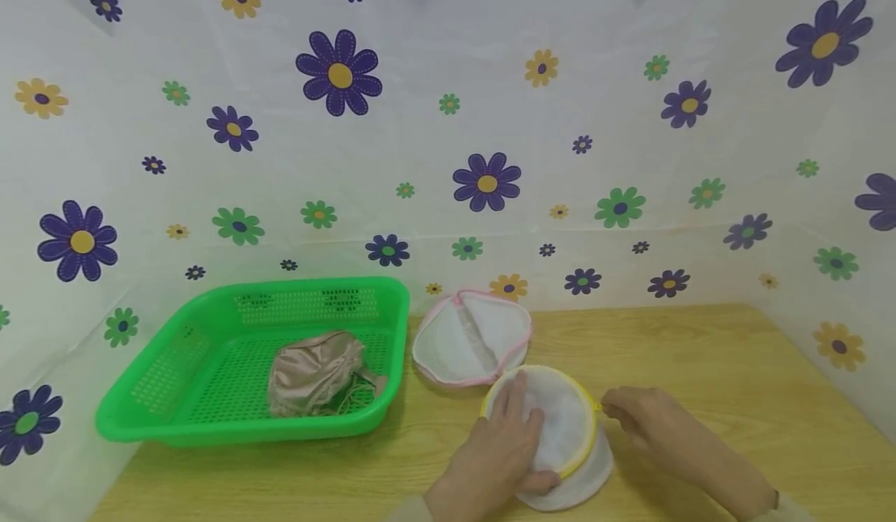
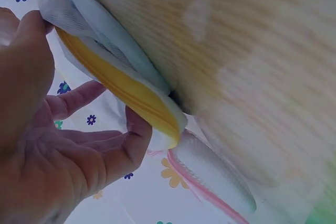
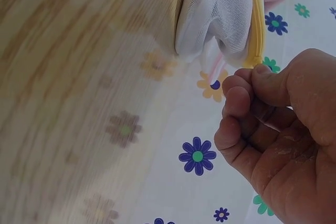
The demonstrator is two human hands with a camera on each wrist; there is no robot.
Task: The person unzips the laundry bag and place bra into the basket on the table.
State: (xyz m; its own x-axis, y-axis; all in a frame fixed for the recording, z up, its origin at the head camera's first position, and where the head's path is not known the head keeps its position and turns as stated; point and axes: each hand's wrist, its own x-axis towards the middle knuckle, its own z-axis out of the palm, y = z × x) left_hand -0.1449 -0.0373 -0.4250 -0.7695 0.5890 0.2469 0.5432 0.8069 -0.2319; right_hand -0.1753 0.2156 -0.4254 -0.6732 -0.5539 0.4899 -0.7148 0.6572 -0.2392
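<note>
1. Yellow-rimmed mesh bag [image 1: 564, 417] is laid on wooden table [image 1: 665, 351], face up, long axis slanting toward near right.
2. Face is touched by left hand [image 1: 493, 456], fingers spread.
3. Zipper pull [image 1: 598, 407] is pinched by right hand [image 1: 654, 427].

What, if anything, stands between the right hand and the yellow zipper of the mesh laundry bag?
Nothing visible does: the right hand pinches at the yellow zipper. The left hand rests on the mesh laundry bag, away from that spot.
</note>
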